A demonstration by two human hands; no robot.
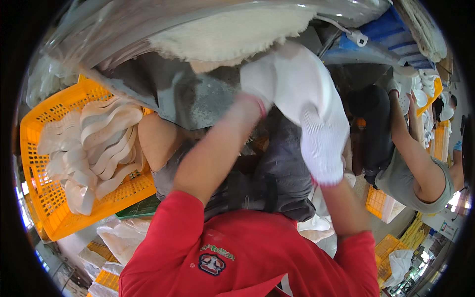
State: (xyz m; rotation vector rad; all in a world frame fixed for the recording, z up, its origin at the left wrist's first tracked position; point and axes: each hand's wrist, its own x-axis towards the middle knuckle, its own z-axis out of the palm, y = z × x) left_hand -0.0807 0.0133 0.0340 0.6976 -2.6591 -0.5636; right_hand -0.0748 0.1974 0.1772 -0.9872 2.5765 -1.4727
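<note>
Both my hands wear white knit gloves and grip one white moulded piece (297, 79), a curved shoe-sole shape, held up in front of me. My left hand (257, 84) holds its upper left end, next to a fluffy cream buffing wheel (232, 34). Across the piece's lower right side lies my right hand (321, 143), fingers wrapped over it. The piece sits just below the wheel; contact between them is blurred and unclear. My red sleeves fill the bottom of the view.
An orange plastic crate (44, 198) full of several white curved pieces stands at my left. A grey machine housing (188, 99) lies under the wheel. Another person (415, 163) works at the right beside more crates and white pieces. Blue crates (396, 34) sit upper right.
</note>
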